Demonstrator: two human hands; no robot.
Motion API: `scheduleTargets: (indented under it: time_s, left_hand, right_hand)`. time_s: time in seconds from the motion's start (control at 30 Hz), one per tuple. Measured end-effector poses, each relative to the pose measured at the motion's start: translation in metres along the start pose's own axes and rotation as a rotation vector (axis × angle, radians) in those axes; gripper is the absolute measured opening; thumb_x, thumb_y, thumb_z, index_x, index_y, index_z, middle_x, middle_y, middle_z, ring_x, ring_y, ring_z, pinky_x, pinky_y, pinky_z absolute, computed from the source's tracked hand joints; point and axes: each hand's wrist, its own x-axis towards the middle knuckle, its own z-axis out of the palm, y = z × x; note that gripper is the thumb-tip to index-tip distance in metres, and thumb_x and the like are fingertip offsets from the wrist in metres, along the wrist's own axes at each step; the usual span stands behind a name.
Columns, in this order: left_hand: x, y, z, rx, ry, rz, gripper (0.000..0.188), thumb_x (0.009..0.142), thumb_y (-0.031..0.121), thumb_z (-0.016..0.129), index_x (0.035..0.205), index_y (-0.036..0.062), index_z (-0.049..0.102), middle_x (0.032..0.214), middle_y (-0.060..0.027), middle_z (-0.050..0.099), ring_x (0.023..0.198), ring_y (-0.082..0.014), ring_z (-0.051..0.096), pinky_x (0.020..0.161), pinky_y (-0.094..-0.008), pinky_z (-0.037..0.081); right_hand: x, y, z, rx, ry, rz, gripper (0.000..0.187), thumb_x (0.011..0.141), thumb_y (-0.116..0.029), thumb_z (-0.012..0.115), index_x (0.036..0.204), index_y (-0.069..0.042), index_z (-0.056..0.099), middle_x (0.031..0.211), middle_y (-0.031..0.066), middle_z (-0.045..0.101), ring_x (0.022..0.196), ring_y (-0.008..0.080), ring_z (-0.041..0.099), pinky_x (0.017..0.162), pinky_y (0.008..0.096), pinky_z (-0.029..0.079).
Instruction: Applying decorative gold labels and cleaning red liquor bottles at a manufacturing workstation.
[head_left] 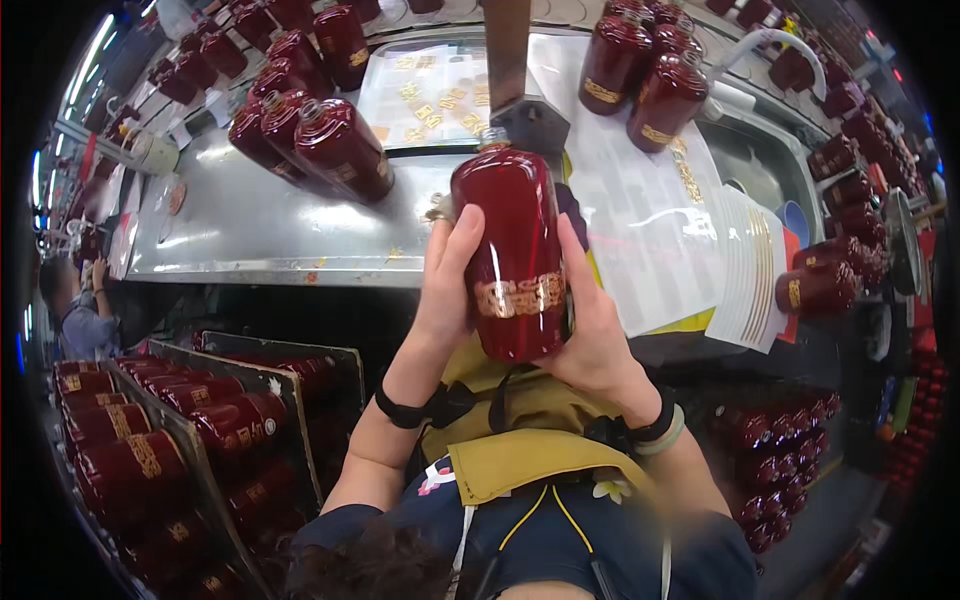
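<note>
A glossy dark red bottle (508, 235) with a gold patterned band low on its side is held upright in front of my body. My left hand (447, 275) is closed around its left side, thumb on the front. From the right and lower side, my right hand (600, 335) grips it, with some fingers hidden behind the glass. Beyond the bottle's neck, a sheet with gold decals (437, 95) lies on the metal table (220, 220). Several similar red bottles (340, 150) stand to the left on that table.
More red bottles (668, 100) stand at the back right, beside white sheets (640, 210). A sink (760, 155) with a white tap (775, 40) lies farther right. Racks of bottles (140, 460) fill the lower left. A vertical post (507, 50) rises ahead. Another person (88, 315) works at the far left.
</note>
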Motion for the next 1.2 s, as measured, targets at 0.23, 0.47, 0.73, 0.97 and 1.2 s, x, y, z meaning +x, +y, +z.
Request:
scheduleTargets:
  time_s: [0.23,0.47,0.73,0.97,1.2]
  left_hand:
    - [0.032,-0.006,0.029,0.077,0.066,-0.026,0.044,0.110,0.042,0.051,0.125,0.0012,0.050,0.117,-0.0120,0.065,0.098,-0.0162,0.070,0.083,-0.0308,0.060]
    - [0.060,-0.020,0.018,0.464,0.140,0.116,0.045,0.112,0.038,0.047,0.126,-0.0034,0.056,0.115,-0.0114,0.067,0.100,-0.0145,0.066,0.088,-0.0306,0.054]
    - [0.004,-0.018,-0.015,0.872,-0.187,0.391,0.107,0.075,0.022,0.092,0.159,-0.0050,0.031,0.165,-0.0236,0.030,0.153,-0.0324,0.032,0.123,-0.0420,0.029]
    - [0.004,-0.034,-0.013,1.123,-0.061,0.620,0.100,0.070,0.004,0.091,0.155,-0.0050,0.038,0.158,-0.0218,0.044,0.141,-0.0331,0.051,0.115,-0.0404,0.043]
    - [0.001,-0.029,-0.013,1.002,-0.093,0.474,0.096,0.074,0.004,0.088,0.155,-0.0060,0.038,0.146,-0.0212,0.058,0.131,-0.0275,0.059,0.112,-0.0376,0.044]
  right_hand:
    - [0.019,0.013,-0.017,0.058,0.032,0.090,0.124,0.066,-0.018,0.097,0.161,0.004,0.021,0.132,0.0239,0.065,0.114,0.0371,0.069,0.097,0.0404,0.055]
    - [0.030,0.035,-0.017,-0.101,0.061,0.099,0.118,0.065,-0.010,0.095,0.161,-0.001,0.027,0.133,0.0202,0.067,0.119,0.0300,0.068,0.099,0.0370,0.054]
    - [0.018,0.090,-0.176,-0.503,0.034,0.519,0.030,0.079,-0.017,0.085,0.104,-0.004,0.076,0.096,0.0117,0.074,0.085,0.0252,0.068,0.079,0.0319,0.054]
    - [0.021,0.182,-0.331,-0.968,0.074,0.649,0.034,0.069,-0.011,0.089,0.097,0.001,0.073,0.093,0.0173,0.075,0.088,0.0285,0.074,0.078,0.0372,0.056]
    - [0.038,0.219,-0.340,-0.754,0.034,0.648,0.054,0.075,-0.019,0.088,0.124,-0.005,0.070,0.127,0.0211,0.067,0.087,0.0243,0.072,0.075,0.0356,0.058]
